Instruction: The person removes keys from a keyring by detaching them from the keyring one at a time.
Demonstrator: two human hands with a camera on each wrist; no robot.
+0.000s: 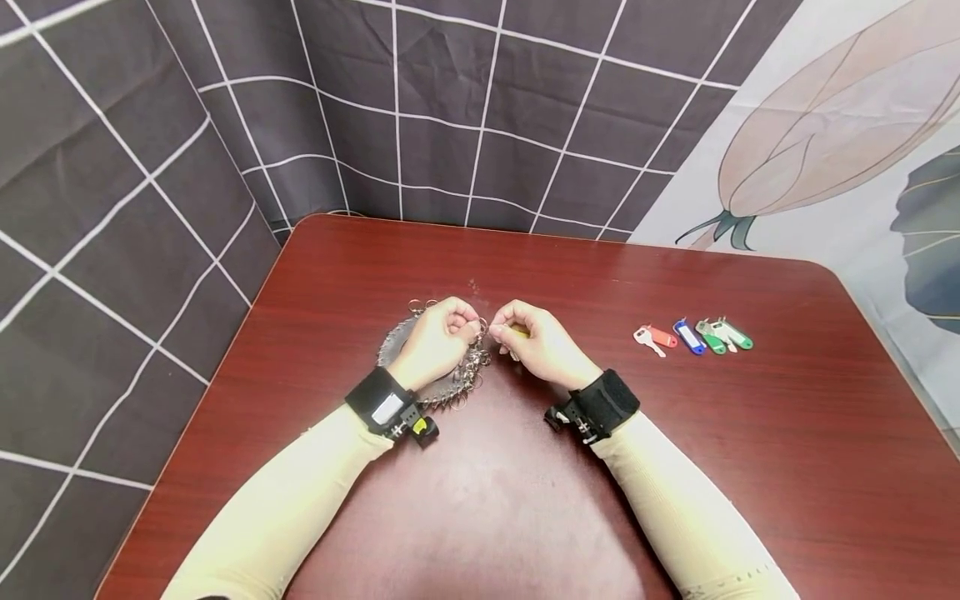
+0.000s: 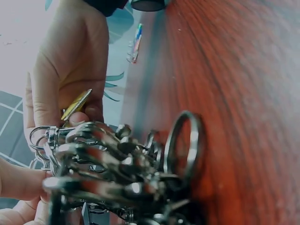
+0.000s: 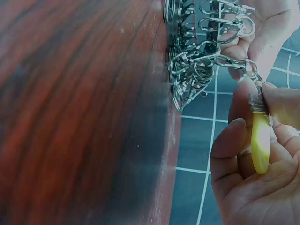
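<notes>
A heap of metal key rings and clasps point(image 1: 459, 379) lies on a grey round pad at the middle of the red-brown table point(image 1: 750, 467). My left hand point(image 1: 469, 327) is curled over the heap and pinches a metal clasp point(image 3: 225, 29) from it. Close to its right, my right hand point(image 1: 501, 323) pinches a yellow key tag point(image 3: 260, 145) by its metal end, between thumb and fingers. The tag's ring meets the clasp chain between both hands. In the left wrist view the yellow tag point(image 2: 77, 104) shows just above the heap point(image 2: 117, 173).
A row of coloured key tags point(image 1: 693, 336), red, blue and green, lies on the table to the right of my hands. A dark checked cloth point(image 1: 450, 125) hangs behind and to the left of the table. Black wrist straps sit on both cream sleeves.
</notes>
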